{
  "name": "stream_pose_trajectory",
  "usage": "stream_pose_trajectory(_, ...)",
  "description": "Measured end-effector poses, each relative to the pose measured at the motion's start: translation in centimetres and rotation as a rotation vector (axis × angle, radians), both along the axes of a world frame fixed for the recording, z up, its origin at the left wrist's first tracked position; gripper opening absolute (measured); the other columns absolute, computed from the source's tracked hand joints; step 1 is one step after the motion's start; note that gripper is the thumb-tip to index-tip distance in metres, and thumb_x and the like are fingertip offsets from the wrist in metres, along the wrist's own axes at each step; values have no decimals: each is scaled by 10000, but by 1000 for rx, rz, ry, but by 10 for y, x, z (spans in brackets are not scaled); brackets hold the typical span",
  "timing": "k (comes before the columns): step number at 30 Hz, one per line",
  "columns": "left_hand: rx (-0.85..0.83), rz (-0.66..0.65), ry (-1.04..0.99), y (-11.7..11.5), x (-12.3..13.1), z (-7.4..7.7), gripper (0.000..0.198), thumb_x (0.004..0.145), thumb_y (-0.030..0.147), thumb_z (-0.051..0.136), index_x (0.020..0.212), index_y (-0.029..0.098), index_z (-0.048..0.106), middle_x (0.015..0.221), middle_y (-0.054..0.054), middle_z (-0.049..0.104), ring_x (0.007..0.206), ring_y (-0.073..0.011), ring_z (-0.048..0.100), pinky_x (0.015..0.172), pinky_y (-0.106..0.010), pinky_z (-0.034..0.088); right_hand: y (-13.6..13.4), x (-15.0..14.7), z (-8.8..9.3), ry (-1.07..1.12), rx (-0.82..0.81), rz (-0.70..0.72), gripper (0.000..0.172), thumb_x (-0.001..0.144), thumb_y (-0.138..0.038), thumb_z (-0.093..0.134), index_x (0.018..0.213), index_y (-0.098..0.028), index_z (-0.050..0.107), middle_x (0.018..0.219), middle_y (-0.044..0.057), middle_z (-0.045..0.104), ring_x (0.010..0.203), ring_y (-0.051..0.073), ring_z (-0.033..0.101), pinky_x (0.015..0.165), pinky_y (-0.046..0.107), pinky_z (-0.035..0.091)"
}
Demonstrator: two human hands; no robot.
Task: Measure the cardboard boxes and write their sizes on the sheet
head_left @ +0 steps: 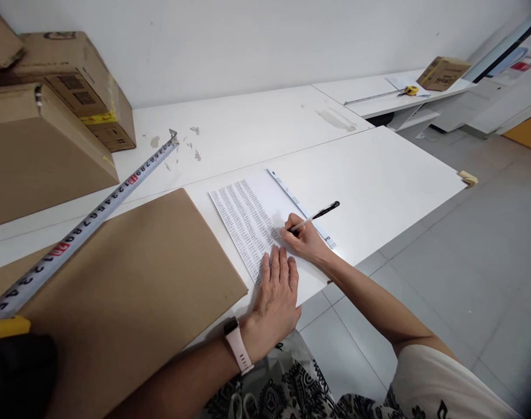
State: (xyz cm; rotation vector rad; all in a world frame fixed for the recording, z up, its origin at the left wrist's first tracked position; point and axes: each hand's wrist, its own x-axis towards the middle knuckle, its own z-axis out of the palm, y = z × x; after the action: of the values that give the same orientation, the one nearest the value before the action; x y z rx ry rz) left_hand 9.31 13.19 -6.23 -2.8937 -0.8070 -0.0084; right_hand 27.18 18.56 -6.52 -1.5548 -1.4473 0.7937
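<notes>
My right hand (304,238) pinches a pen (320,213) with a clear barrel and a black end. Its tip, hidden by my fingers, is at the sheet of paper (265,192). Columns of small handwritten or printed figures cover the sheet's left part; the right part is white. My left hand (276,294) lies flat on the lower edge of the sheet, fingers stretched out. Along the sheet's right side runs a pale blue-white strip (300,206) with small marks. On my left wrist sits a watch with a pale pink band (239,347).
Left of the paper, a tape measure blade (95,220) stretches over a cardboard box (160,262), its yellow and black case (12,349) near me. More cardboard boxes (68,75) stand against the wall. On the far table are another yellow tape measure (410,91) and a small box (442,73).
</notes>
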Motion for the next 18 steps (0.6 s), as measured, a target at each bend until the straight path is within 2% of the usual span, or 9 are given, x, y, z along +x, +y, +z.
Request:
stream_pose_trajectory(10,-8,-1,-30,-1,0,-2,1030,876,623,629,1563,-78,315,1628,-327,304,1544,-482,211,1276,-606,131,0,-1,0,8,1,-1,260,853,-299,608,710,-245,398,570,-66,368,543,115,308,533,291,243)
stream_pose_trajectory(18,-19,-2,-17,-1,0,-1,1044,867,627,642,1563,-78,314,1627,-330,304,1543,-481,214,1272,-604,154,0,0,0,-3,5,-11,252,845,-283,604,703,-245,400,571,-61,373,544,116,314,530,291,246)
